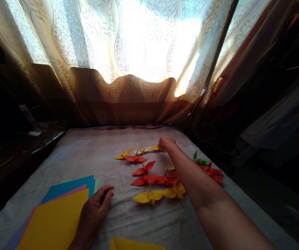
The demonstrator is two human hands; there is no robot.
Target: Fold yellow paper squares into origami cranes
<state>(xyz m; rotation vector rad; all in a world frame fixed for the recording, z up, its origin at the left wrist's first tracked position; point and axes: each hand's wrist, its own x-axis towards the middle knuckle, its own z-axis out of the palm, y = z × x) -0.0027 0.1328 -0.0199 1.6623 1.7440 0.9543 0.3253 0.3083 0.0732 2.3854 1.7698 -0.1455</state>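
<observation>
My right hand (166,142) reaches far across the cloth-covered surface (87,152), its fingers curled at a yellow paper crane (155,148) in the back row; what it grips is hidden. My left hand (94,211) rests on the cloth with fingers loosely bent, its palm edge on a stack of coloured paper sheets (58,215), yellow on top. Several folded paper cranes lie between the hands: yellow (123,153), red (144,169), a long red pair (154,180) and yellow ones (160,195).
More red cranes (213,172) and a green one (199,160) lie right of my forearm. Another yellow sheet (134,244) lies at the near edge. A lace curtain (144,52) hangs behind. A dark side table (21,142) stands left.
</observation>
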